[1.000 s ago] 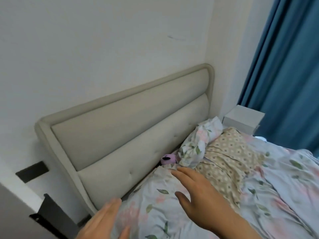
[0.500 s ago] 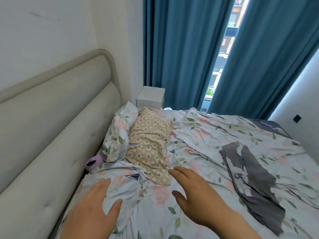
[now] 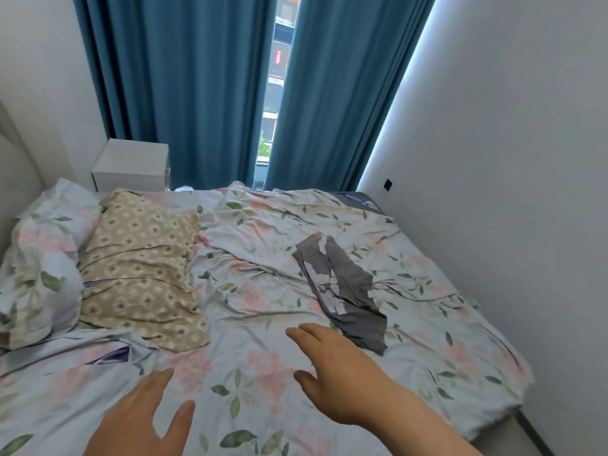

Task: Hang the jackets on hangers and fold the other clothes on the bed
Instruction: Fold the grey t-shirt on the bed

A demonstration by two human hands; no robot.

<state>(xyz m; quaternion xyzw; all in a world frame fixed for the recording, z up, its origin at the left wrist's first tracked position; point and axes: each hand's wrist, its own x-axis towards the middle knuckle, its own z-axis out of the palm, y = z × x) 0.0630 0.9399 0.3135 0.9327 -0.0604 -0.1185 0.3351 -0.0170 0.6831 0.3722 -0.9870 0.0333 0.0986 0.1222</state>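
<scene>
1. A plump, creased floral pillow (image 3: 39,258) lay at the far left of the bed (image 3: 444,330); a flat, wrinkled beige cloth (image 3: 141,268) with a small medallion print lay touching it.
2. A white, box-shaped nightstand (image 3: 131,164) stood behind them; beside it hung pleated blue curtains (image 3: 184,87).
3. Left hand (image 3: 138,422): fingers straight, thumb spread apart, holding nothing, over the rumpled floral cover (image 3: 250,291); contact could not be told.
4. Right hand (image 3: 342,370): fingers relaxed and slightly apart, empty; fingertips near the garment's near end.
5. Grey garment (image 3: 352,284): thin, limp, crumpled into a long strip with pale patches; it lay on the cover right of centre, apart from both hands.
</scene>
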